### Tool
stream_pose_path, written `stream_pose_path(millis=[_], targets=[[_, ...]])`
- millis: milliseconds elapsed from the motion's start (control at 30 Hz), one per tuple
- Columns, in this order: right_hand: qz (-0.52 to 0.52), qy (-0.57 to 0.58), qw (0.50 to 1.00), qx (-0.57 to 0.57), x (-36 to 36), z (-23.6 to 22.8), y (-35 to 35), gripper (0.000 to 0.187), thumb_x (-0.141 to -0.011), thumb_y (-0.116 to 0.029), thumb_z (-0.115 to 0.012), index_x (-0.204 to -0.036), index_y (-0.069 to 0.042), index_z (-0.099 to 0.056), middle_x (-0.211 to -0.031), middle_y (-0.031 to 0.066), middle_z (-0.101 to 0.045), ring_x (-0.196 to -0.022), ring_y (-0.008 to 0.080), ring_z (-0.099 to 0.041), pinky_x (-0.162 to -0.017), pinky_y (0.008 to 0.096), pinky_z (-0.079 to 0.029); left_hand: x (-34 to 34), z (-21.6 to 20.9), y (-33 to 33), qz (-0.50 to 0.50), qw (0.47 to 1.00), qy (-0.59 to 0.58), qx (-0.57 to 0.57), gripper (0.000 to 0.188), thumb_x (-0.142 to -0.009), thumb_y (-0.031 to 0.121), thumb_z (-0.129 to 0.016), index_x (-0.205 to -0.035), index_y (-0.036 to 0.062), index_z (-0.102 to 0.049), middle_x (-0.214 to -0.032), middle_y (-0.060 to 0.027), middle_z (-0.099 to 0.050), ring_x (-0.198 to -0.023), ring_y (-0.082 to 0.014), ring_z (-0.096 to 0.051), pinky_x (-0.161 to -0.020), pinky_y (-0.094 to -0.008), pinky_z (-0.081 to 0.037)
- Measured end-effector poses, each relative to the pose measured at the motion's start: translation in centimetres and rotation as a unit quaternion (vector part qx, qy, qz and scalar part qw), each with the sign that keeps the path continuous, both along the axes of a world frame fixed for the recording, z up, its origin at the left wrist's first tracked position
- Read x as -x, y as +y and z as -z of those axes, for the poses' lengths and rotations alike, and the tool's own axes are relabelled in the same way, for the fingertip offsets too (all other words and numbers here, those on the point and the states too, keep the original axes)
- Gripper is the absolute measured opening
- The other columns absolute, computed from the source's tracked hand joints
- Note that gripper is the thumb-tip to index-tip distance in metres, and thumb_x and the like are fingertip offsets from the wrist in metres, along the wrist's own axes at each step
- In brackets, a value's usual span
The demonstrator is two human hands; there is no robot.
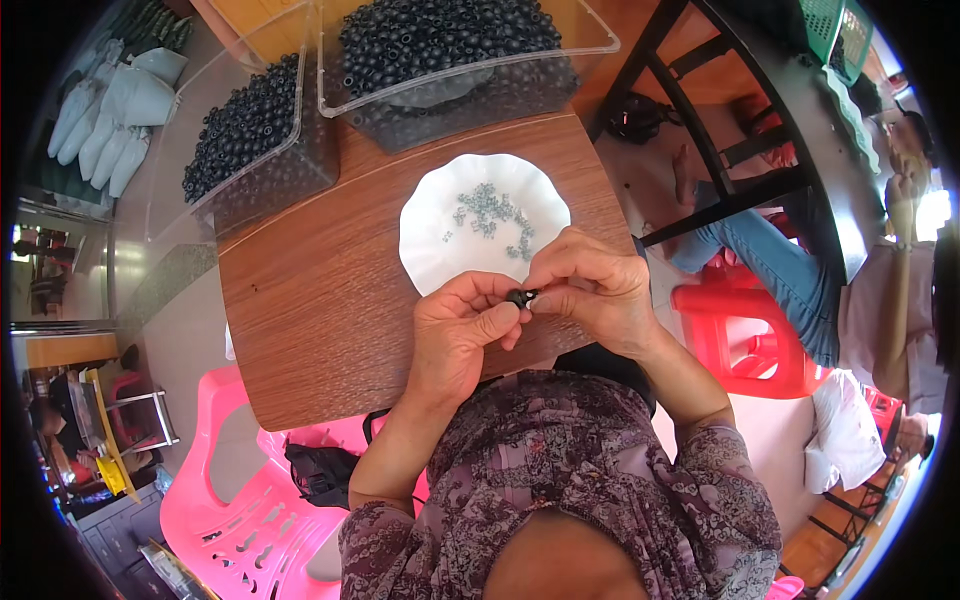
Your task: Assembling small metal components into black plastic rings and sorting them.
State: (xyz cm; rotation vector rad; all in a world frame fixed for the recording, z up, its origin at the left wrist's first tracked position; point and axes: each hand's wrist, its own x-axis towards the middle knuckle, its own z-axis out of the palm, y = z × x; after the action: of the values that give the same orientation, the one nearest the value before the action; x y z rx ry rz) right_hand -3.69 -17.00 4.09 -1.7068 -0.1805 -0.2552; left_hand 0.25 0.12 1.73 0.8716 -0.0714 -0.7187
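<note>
My left hand [452,338] pinches a small black rounded part [518,298] between thumb and fingers, over the near edge of the plate. From the other side, my right hand [598,296] meets it with thumb and forefinger pressed together. Whatever sits in those right fingertips is too small and covered to name. Just beyond both hands lies a white plate [425,215] with a scalloped rim. Several tiny clear grey-green pieces [485,208] are scattered across its middle and right side.
Two clear plastic tubs at the far edge of the wooden table [310,310] hold many black ring-shaped parts [450,40]. A pink chair [215,500] stands at left, a red stool [740,330] at right. Another person's leg [770,265] shows beside a dark table.
</note>
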Motion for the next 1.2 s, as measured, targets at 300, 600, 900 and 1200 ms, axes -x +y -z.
stream_pose_path(millis=[300, 600, 900, 1200], targets=[[0.004, -0.031, 0.995, 0.096, -0.1, 0.2, -0.4, 0.020, -0.071, 0.009, -0.065, -0.089, 0.000, -0.066, -0.086, 0.0059, -0.058, -0.083, 0.0141, -0.055, -0.070, 0.0230, -0.045, -0.1, 0.3, 0.0, 0.005, 1.000, 0.013, 0.007, 0.019, -0.081, 0.002, -0.063, -0.097, -0.0068, -0.057, -0.082, -0.0130, -0.062, -0.065, -0.0139, -0.056, -0.057, -0.0232, -0.046], [0.021, 0.089, 0.995, -0.032, 0.4, 0.4, 0.0, 0.018, -0.077, 0.009, -0.061, -0.092, 0.001, -0.064, -0.090, 0.0051, -0.057, -0.084, 0.0102, -0.054, -0.069, 0.0217, -0.045, -0.3, 0.9, 0.0, 0.011, 1.000, 0.016, 0.024, 0.019, -0.082, 0.003, -0.061, -0.098, -0.0062, -0.057, -0.083, -0.0134, -0.063, -0.066, -0.0148, -0.057, -0.058, -0.0239, -0.047], [0.007, 0.095, 0.985, -0.145, 0.3, 2.2, -0.5, 0.019, -0.073, 0.010, -0.064, -0.090, 0.001, -0.064, -0.087, 0.0065, -0.061, -0.079, 0.0119, -0.058, -0.069, 0.0215, -0.049, -0.3, 0.9, -0.1, 0.006, 1.000, 0.017, 0.018, 0.018, -0.082, 0.002, -0.061, -0.097, -0.0065, -0.057, -0.084, -0.0133, -0.063, -0.068, -0.0140, -0.058, -0.059, -0.0237, -0.047], [0.015, 0.162, 0.958, -0.235, 0.6, 1.7, 0.3, 0.018, -0.073, 0.010, -0.065, -0.091, 0.005, -0.062, -0.082, 0.0091, -0.063, -0.074, 0.0149, -0.062, -0.068, 0.0241, -0.051, -0.1, 0.8, -0.3, -0.013, 1.000, -0.002, 0.002, 0.018, -0.081, 0.002, -0.062, -0.097, -0.0069, -0.057, -0.084, -0.0130, -0.064, -0.069, -0.0132, -0.058, -0.059, -0.0229, -0.047]])
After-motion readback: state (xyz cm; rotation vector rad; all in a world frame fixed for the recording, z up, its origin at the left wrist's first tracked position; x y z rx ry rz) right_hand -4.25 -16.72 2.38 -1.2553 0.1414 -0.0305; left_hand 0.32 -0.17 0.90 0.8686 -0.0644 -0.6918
